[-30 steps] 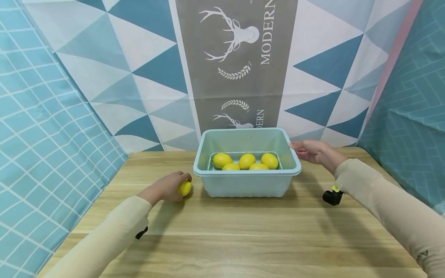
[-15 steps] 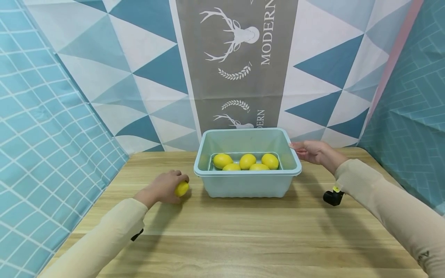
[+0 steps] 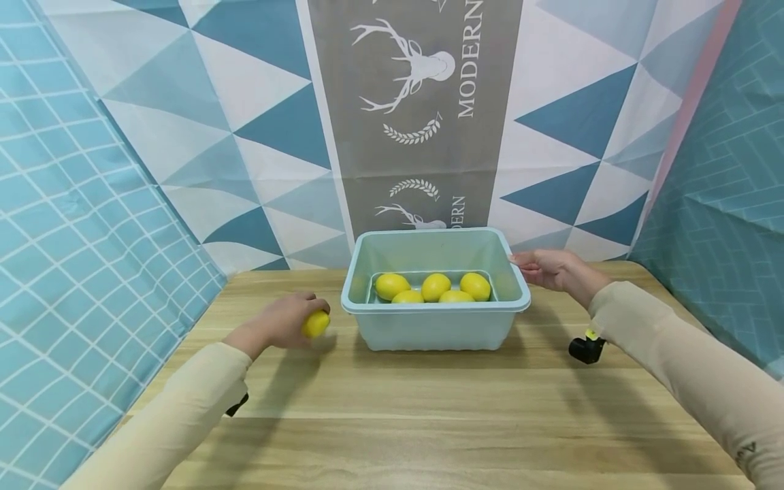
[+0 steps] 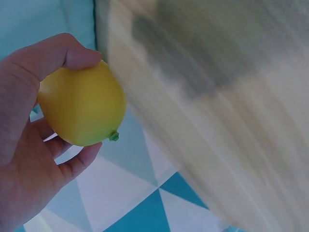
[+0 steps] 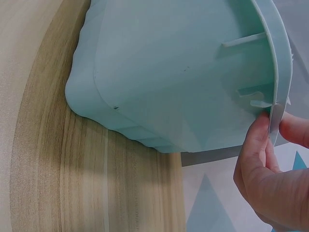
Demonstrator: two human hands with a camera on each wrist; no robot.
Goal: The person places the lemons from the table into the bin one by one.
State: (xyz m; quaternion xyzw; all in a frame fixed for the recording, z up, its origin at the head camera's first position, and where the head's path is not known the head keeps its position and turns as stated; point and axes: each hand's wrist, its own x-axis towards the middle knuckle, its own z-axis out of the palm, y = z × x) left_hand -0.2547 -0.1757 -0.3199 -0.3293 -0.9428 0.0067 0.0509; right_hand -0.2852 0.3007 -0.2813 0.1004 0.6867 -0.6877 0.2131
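A yellow lemon (image 4: 84, 104) with a small green stem tip is gripped between the thumb and fingers of my left hand (image 3: 288, 321). In the head view this hand is left of a pale blue-green plastic bin (image 3: 435, 330), apart from it and over the wooden table. Several more lemons (image 3: 436, 288) lie on the bottom of the bin. At the bin's right side, my right hand (image 3: 551, 269) pinches the rim (image 5: 282, 72), thumb on one face and fingers on the other, as the right wrist view shows.
The wooden table (image 3: 392, 422) extends in front of the bin. Behind it hangs a patterned cloth (image 3: 422, 150) with deer heads and triangles. Tiled-print cloths (image 3: 73, 224) flank both sides. A black wrist camera (image 3: 586, 349) hangs under the right sleeve.
My left hand has drawn back slightly to the left and up with the lemon, farther from the bin. The right hand keeps its hold on the rim, and the bin stays put.
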